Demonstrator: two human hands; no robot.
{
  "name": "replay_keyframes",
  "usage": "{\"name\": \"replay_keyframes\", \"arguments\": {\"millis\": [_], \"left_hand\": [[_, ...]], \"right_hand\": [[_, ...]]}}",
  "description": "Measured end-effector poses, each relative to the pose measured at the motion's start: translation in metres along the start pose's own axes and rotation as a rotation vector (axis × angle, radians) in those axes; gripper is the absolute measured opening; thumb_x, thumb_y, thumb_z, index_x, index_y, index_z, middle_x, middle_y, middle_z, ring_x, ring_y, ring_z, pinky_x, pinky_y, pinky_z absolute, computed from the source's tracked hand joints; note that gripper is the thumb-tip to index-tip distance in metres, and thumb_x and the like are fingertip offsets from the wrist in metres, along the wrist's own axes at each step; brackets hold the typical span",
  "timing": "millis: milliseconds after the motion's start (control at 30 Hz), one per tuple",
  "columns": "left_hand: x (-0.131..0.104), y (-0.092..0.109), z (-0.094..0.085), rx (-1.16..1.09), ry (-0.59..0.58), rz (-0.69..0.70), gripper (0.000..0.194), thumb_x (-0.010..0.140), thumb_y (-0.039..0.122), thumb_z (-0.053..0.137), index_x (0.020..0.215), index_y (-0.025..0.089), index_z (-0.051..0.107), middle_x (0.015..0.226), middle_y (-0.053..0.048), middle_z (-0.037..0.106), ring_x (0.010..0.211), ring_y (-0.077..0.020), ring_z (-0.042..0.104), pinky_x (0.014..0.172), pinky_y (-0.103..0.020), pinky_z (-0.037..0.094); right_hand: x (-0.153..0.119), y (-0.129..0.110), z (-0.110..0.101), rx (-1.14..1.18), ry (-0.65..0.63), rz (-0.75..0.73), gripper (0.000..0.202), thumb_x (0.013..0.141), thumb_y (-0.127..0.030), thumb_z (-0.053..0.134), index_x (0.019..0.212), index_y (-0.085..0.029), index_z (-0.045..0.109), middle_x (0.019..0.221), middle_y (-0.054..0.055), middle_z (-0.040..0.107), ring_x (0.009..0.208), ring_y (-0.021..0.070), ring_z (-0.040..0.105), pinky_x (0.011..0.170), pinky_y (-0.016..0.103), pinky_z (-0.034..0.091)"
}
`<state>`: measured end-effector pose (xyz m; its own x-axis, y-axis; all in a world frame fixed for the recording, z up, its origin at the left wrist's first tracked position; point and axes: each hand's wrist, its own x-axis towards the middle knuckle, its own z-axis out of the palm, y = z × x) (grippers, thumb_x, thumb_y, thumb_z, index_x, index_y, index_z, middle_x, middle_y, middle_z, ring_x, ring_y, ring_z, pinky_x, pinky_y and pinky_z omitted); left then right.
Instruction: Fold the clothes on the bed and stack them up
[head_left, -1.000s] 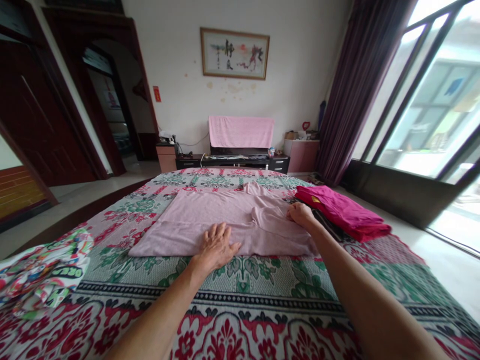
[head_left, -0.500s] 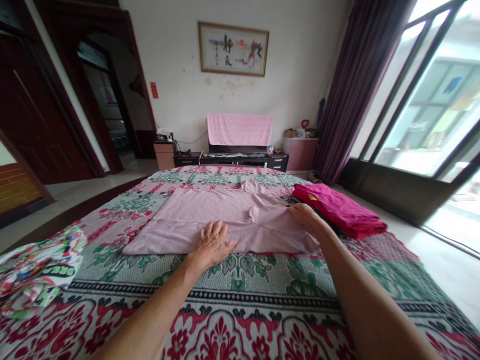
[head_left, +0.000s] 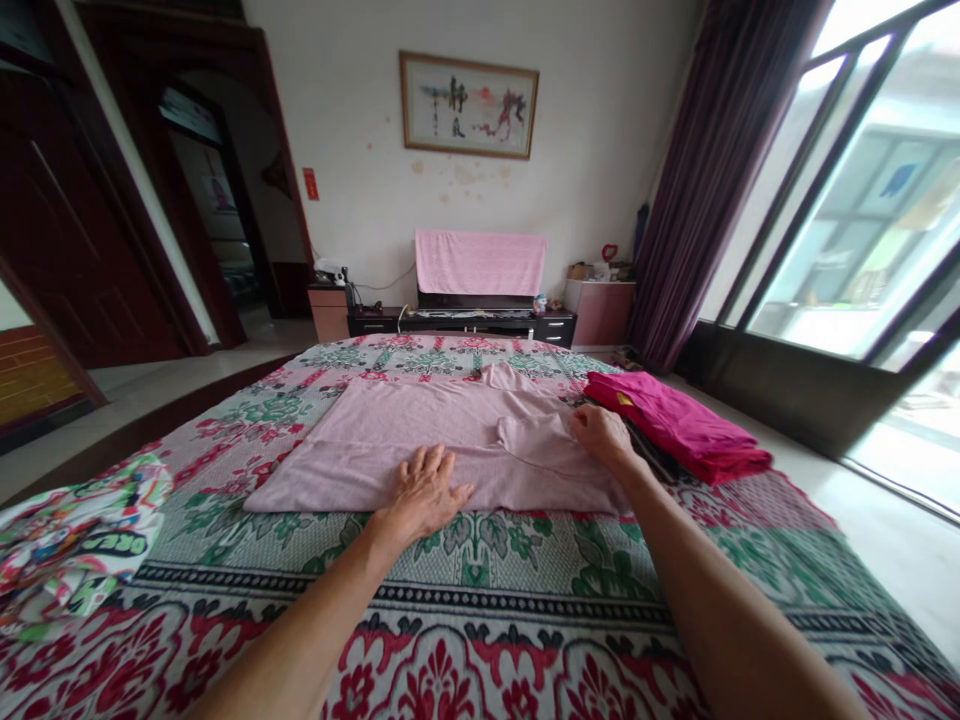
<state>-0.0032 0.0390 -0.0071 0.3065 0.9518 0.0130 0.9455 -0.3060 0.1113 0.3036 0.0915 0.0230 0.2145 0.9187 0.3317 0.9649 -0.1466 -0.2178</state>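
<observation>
A pale pink shirt (head_left: pixel 405 410) lies spread on the patterned bed cover (head_left: pixel 480 545), its near side folded over toward the middle. My left hand (head_left: pixel 426 490) rests flat on the near folded part, fingers spread. Over at the shirt's right end, my right hand (head_left: pixel 602 433) has its fingers curled together on the fabric near the sleeve, pinching it. A small sleeve (head_left: pixel 506 377) sticks out at the far edge.
Folded bright pink clothes (head_left: pixel 675 420) lie right of my right hand, on darker cloth. A crumpled multicoloured garment (head_left: pixel 90 545) sits at the left edge. Beyond the bed stand a low black cabinet (head_left: pixel 551 325) and a screen draped with a pink towel (head_left: pixel 480 262).
My right hand has shifted slightly left, and the shirt's right end has drawn in a little with it. My left hand stays in place.
</observation>
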Motion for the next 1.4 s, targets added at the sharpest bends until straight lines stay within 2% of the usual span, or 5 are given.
{"name": "replay_keyframes", "arguments": {"millis": [233,633,867,1033,1400], "left_hand": [[-0.003,0.001,-0.003,-0.012,0.006,0.011,0.07,0.089,0.056,0.031,0.146,0.015,0.037,0.157,-0.011,0.025,0.143,-0.0339,0.02,0.112,-0.052,0.022],[-0.003,0.002,-0.004,-0.042,0.004,0.01,0.069,0.089,0.056,0.033,0.146,0.016,0.037,0.157,-0.012,0.025,0.144,-0.0332,0.02,0.112,-0.054,0.021],[-0.003,-0.003,-0.009,-0.087,0.061,0.061,0.066,0.088,0.055,0.039,0.142,0.016,0.042,0.154,-0.014,0.033,0.14,-0.0323,0.029,0.111,-0.051,0.028],[0.009,-0.034,-0.02,-0.123,0.195,0.028,0.048,0.09,0.045,0.042,0.127,0.019,0.055,0.134,-0.012,0.054,0.123,-0.0227,0.051,0.104,-0.032,0.039],[0.0,-0.139,-0.013,-0.004,0.147,-0.588,0.072,0.084,0.064,0.028,0.139,0.022,0.048,0.151,-0.011,0.037,0.139,-0.0387,0.025,0.108,-0.057,0.023]], "right_hand": [[-0.016,-0.044,0.024,0.086,-0.176,-0.482,0.036,0.091,-0.034,0.04,0.111,-0.021,0.067,0.118,0.008,0.066,0.109,0.0222,0.058,0.095,0.034,0.04],[-0.024,-0.047,0.03,-0.041,-0.286,-0.262,0.07,0.086,-0.063,0.039,0.143,-0.022,0.041,0.156,0.011,0.024,0.141,0.0388,0.018,0.106,0.065,0.021],[-0.03,-0.058,0.031,0.049,-0.238,-0.524,0.054,0.093,-0.051,0.035,0.142,-0.029,0.043,0.155,0.006,0.031,0.141,0.032,0.025,0.107,0.061,0.024],[-0.031,-0.058,0.041,0.079,-0.33,-0.509,0.061,0.093,-0.058,0.028,0.144,-0.027,0.041,0.155,0.006,0.031,0.141,0.0318,0.026,0.107,0.062,0.023],[-0.032,-0.058,0.041,0.047,-0.253,-0.457,0.062,0.09,-0.063,0.033,0.141,-0.029,0.045,0.152,0.007,0.035,0.138,0.0346,0.028,0.105,0.062,0.026]]}}
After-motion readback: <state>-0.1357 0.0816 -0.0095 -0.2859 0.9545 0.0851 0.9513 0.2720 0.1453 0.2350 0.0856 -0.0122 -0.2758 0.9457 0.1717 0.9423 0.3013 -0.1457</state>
